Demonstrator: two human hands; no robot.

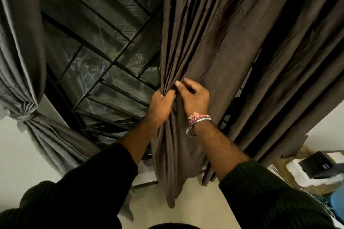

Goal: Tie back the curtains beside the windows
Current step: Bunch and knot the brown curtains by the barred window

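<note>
Beside grilled window (104,57), brown curtain (210,46) hanging lengthwise, folds clenched in both hands' fingers (168,96).

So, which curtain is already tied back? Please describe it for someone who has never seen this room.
Start at the barred window. To its left hangs the grey curtain, cinched by a knotted tie of the same cloth. Unlike it, the brown curtain on the right has no tie yet; both hands only gather it.

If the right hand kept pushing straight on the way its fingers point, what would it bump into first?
Most likely the brown curtain itself: the right hand already pinches its gathered folds. The window grille seems to lie behind the cloth, though depth is hard to judge.
</note>
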